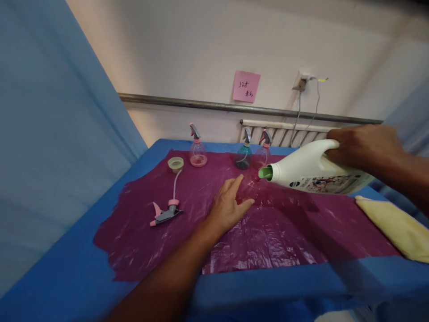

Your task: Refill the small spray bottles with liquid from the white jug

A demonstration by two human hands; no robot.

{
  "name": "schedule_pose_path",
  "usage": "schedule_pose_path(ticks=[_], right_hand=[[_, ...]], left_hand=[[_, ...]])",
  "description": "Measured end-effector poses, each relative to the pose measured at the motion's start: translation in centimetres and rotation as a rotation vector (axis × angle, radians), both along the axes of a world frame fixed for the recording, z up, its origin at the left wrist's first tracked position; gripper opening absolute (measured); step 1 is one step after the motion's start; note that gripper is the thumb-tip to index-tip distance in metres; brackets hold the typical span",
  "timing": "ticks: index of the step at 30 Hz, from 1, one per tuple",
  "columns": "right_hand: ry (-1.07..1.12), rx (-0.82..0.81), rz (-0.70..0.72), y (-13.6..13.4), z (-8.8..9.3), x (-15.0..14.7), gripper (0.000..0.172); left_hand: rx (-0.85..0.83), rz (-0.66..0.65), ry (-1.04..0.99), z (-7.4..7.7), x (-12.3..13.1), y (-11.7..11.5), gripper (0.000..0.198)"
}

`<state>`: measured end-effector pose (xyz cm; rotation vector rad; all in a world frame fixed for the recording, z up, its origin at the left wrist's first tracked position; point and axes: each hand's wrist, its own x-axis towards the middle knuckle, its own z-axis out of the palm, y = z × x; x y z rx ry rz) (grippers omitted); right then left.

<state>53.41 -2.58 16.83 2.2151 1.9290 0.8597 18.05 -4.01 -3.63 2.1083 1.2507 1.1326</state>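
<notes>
My right hand (365,145) grips the handle of a large pale detergent bottle (301,172), tipped almost onto its side. Its uncapped mouth with a green spout (266,172) points left, close to the neck of a clear spray bottle (250,188). That bottle has no sprayer head on and is hard to see against the purple sheet. My left hand (228,201) curves around its near left side, thumb and fingers on either side of the body. A grey and pink sprayer head (167,214) with its tube lies to the left. Any liquid stream cannot be made out.
Behind stand a spray bottle with pink liquid (198,158), a teal spray bottle (243,156) and another clear one (263,156). A pale green cap (176,164) rests at left. Purple plastic sheeting (134,241) covers the blue table. A yellow cloth (395,228) lies right.
</notes>
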Motion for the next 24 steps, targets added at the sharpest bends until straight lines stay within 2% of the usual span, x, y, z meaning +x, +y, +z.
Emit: schedule_pose_path(ticks=[6, 11, 24], right_hand=[[-0.023, -0.019, -0.028, -0.09, 0.39, -0.43, 0.035], [-0.019, -0.008, 0.013, -0.18, 0.34, -0.36, 0.036], [-0.019, -0.002, 0.003, -0.28, 0.77, -0.67, 0.035]], left_hand=[[-0.011, 0.002, 0.008, 0.07, -0.02, 0.02, 0.081], [0.011, -0.006, 0.006, 0.06, 0.01, 0.09, 0.081], [-0.007, 0.003, 0.004, 0.21, 0.07, -0.08, 0.082]])
